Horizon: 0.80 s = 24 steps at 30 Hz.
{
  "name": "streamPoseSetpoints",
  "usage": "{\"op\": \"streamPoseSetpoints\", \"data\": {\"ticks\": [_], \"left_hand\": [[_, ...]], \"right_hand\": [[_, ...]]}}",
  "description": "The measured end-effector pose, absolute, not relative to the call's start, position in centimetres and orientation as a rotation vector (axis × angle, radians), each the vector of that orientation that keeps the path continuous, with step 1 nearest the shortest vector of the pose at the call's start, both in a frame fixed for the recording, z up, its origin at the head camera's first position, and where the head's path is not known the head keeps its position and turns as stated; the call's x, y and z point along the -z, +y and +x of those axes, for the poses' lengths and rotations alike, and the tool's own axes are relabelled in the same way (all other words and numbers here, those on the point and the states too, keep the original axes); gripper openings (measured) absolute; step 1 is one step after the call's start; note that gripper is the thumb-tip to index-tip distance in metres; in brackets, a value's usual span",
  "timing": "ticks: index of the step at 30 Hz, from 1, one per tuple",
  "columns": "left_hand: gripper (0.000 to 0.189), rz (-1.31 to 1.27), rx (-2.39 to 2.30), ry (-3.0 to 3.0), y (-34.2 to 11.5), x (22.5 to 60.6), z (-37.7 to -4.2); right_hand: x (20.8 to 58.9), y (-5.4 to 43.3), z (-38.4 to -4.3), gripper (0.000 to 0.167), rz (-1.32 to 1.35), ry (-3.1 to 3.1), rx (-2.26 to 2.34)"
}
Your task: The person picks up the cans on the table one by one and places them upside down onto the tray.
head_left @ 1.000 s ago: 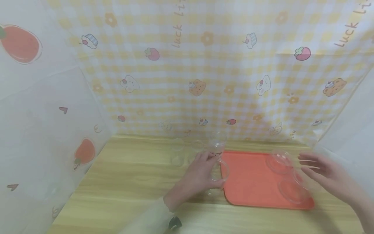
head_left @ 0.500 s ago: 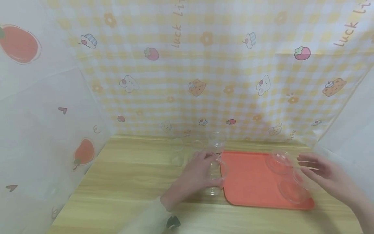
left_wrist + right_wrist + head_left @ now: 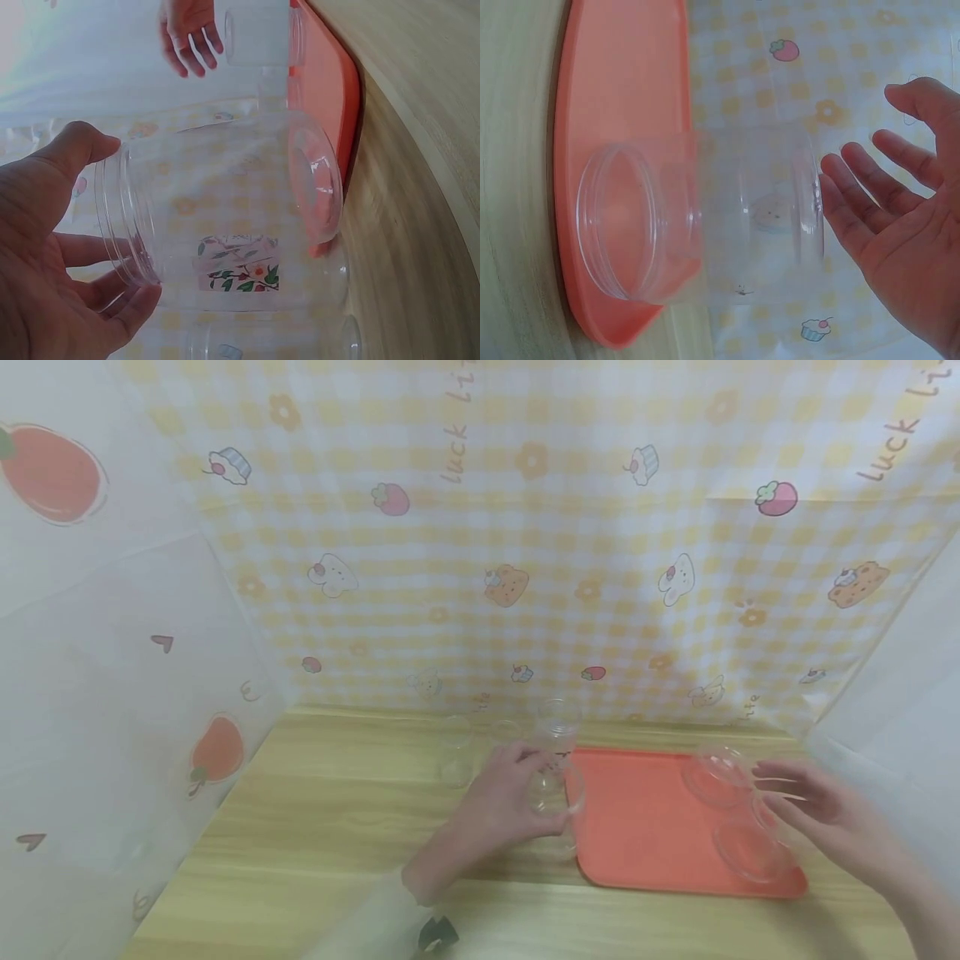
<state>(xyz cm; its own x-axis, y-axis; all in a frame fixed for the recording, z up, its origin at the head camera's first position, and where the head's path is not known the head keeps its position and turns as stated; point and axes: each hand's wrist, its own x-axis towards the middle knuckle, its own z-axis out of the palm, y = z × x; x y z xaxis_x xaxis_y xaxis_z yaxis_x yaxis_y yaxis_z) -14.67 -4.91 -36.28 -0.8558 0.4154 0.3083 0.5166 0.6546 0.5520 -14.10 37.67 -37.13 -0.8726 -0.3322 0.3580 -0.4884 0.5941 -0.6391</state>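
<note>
Left of the orange tray (image 3: 645,827), head view: my left hand (image 3: 504,800) grips a clear jar (image 3: 553,793) at the tray's edge. More clear vessels (image 3: 558,718) stand past that edge; clear containers (image 3: 753,852) stand on the tray's right part, beside my right hand (image 3: 821,806). Left wrist view: thumb and fingers clamped on the jar's ringed end; floral label (image 3: 238,264) visible on or through its wall. Right wrist view: fingers apart, near one container on the tray; contact cannot be confirmed.

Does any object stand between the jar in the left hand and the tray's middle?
For the held jar, only the left edge of the tray seems in the way; nothing else is visible between. The tray's jars stand farther right.
</note>
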Motion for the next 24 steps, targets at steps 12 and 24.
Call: {"op": "streamPoseSetpoints", "data": {"ticks": [12,24], "left_hand": [[0.064,-0.737,1.091,-2.656,-4.9,36.5,-14.5],[0.070,-0.664,1.240,-2.596,-4.7,36.7,-14.4]], "right_hand": [[37.4,36.9,-14.0,0.044,0.695,-2.536,-1.169],[37.3,36.0,-14.3,0.045,0.753,-2.518,-1.230]]}}
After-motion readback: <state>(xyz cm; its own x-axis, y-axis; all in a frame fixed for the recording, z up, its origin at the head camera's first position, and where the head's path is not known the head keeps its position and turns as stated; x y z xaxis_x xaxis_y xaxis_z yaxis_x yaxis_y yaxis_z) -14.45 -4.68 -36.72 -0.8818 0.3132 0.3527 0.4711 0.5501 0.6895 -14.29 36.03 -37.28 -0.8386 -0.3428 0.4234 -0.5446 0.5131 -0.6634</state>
